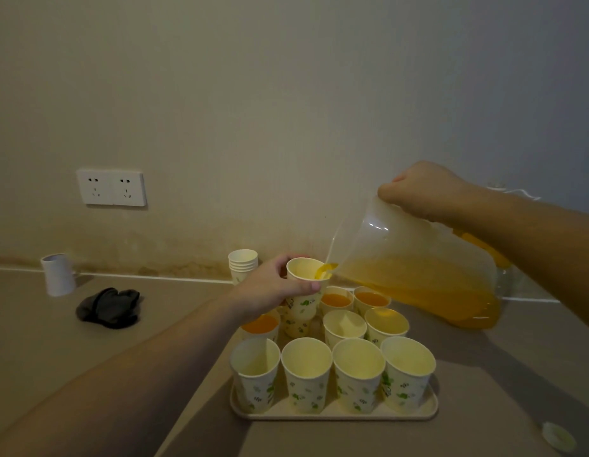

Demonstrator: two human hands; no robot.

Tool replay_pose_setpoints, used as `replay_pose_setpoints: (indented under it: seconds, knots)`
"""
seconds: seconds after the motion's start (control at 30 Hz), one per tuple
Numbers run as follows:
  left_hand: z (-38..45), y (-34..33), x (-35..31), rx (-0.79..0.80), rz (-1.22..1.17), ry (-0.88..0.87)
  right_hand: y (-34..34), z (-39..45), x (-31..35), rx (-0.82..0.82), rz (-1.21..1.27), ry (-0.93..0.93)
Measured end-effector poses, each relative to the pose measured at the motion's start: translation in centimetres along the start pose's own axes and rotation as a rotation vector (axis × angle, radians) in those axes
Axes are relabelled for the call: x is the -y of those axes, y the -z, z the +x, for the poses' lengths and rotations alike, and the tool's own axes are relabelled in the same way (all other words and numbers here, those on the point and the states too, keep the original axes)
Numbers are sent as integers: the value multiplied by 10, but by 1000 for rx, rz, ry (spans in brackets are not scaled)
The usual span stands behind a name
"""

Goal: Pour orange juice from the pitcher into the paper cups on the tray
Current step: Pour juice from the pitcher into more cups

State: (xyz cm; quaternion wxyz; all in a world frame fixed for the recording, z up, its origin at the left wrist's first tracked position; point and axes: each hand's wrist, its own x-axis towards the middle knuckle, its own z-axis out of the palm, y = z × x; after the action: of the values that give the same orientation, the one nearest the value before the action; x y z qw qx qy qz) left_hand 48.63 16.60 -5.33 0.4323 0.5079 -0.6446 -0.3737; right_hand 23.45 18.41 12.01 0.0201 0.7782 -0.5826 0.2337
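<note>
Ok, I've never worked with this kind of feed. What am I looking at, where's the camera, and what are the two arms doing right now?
There is no machine here: it is one person's bare arms, filmed by a wide-angle camera worn on their head, looking forward and down. The left hand holds a paper cup lifted above the tray. The right hand grips a clear pitcher tilted so orange juice runs into that cup. On the tray stand more paper cups: three at the back show juice, the front row looks empty. Behind sit a stack of spare cups, a dark cloth, a white roll, and a wall socket.
</note>
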Motion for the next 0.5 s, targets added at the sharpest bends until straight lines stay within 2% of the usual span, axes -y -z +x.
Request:
replay_pose_setpoints:
  seconds: [0.5]
  knots:
    - [0, -3, 2, 10, -70, 8, -4, 2, -5, 2, 99, -25]
